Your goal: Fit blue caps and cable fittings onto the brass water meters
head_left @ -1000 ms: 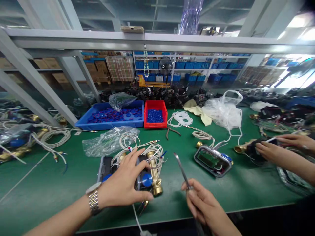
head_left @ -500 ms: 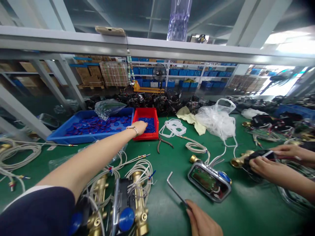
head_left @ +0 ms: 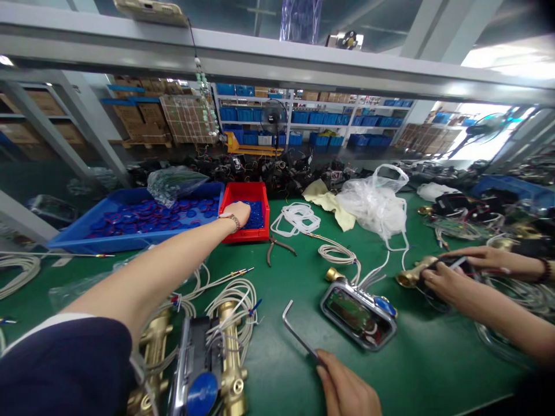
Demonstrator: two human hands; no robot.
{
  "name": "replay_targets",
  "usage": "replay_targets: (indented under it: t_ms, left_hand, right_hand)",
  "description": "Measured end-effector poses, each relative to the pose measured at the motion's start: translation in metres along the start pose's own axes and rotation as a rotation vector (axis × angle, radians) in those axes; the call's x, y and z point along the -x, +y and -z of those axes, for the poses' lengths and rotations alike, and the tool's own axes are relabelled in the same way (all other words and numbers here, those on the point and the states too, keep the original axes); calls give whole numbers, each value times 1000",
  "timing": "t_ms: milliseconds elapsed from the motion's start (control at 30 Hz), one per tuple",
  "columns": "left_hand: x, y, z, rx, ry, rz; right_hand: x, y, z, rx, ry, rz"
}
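My left hand [head_left: 240, 214] reaches into a red bin [head_left: 245, 236] of small blue parts [head_left: 256, 215]; its fingers point down and are hidden, so their grip does not show. In my right hand [head_left: 347, 386] is a bent hex key [head_left: 299, 335], its short end pointing away over the green table. To the right of the key lies a meter with a clear window [head_left: 359, 315], a brass fitting and a blue cap. Beneath my left forearm are more brass pipe bodies [head_left: 233, 364], a blue round cap [head_left: 202, 394] and coiled cables [head_left: 243, 294].
A blue tray [head_left: 130, 241] of blue discs stands left of the red bin. Pliers [head_left: 277, 248], white tubing [head_left: 299, 218] and a plastic bag [head_left: 375, 205] lie beyond. At right, another person's hands [head_left: 455, 283] hold a black and brass part. A metal beam [head_left: 260, 55] crosses above.
The whole view has shifted, so things on the bench sit further left. My left hand stays in the red bin, a little further back from its right side. The hex key remains in my right hand.
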State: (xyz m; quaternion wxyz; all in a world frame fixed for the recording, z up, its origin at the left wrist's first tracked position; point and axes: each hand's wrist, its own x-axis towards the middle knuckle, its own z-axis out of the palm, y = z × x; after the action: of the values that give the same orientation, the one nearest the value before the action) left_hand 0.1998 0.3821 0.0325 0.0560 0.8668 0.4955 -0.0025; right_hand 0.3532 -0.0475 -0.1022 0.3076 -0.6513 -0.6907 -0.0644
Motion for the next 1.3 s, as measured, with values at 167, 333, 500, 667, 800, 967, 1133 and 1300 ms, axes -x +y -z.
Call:
replay_targets:
  t_ms: [167,333,500,667,800,967,1133,1300]
  left_hand:
    - [49,7,41,35,134,-103]
    - [159,-6,90,132,298,-163]
    - [292,-39,97,346,481,-43]
    - [394,-66,61,555,573,217]
    - [437,-72,17,611,523,299]
    - [442,-56,-24,395,608,272]
    - [438,-46,-36,292,608,401]
    - [438,-51,-43,374,577,418]
  right_hand:
    - [-7,-11,11,0,17,-57]
    - [-3,-13,14,3,-15,-72]
    - [6,-15,16,33,-65,-164]
    - [11,-18,20,2,-130,-263]
    - [7,-39,30,-144,-132,-307]
    - [-6,-96,40,-322,-142,-279]
    - [-10,-140,41,-437,-167,-284]
    - [-8,-158,40,-507,-198,-305]
